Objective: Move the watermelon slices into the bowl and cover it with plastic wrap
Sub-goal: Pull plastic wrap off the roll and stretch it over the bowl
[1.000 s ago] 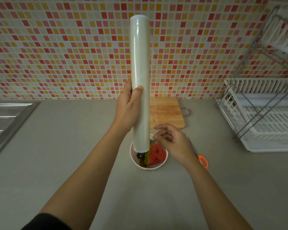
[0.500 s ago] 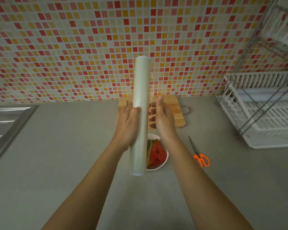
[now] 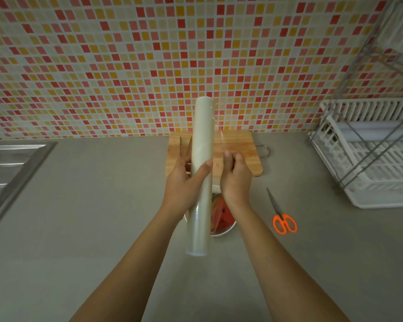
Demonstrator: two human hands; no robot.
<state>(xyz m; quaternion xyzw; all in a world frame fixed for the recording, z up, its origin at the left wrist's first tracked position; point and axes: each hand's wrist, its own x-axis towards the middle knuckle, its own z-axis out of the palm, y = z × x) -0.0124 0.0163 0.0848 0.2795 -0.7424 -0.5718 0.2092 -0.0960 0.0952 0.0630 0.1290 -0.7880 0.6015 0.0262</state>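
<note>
My left hand point(image 3: 184, 184) grips a long white roll of plastic wrap point(image 3: 201, 140), held upright and a little tilted above the counter. Just right of the roll, my right hand point(image 3: 235, 177) has its fingers curled, pinching the loose clear edge of the wrap, which shows faintly over the board. Below both hands stands a white bowl point(image 3: 226, 230) with red watermelon slices point(image 3: 222, 214) in it. The roll and my wrists hide most of the bowl.
A wooden cutting board point(image 3: 240, 145) lies behind the hands by the tiled wall, with a knife point(image 3: 180, 145) on its left end. Orange-handled scissors point(image 3: 280, 217) lie right of the bowl. A white dish rack point(image 3: 370, 156) stands far right, a steel sink point(image 3: 7, 168) far left.
The roll has come down and toward me from its high upright position. My right hand rose from the bowl to the roll's right side and now curls on the film's edge.
</note>
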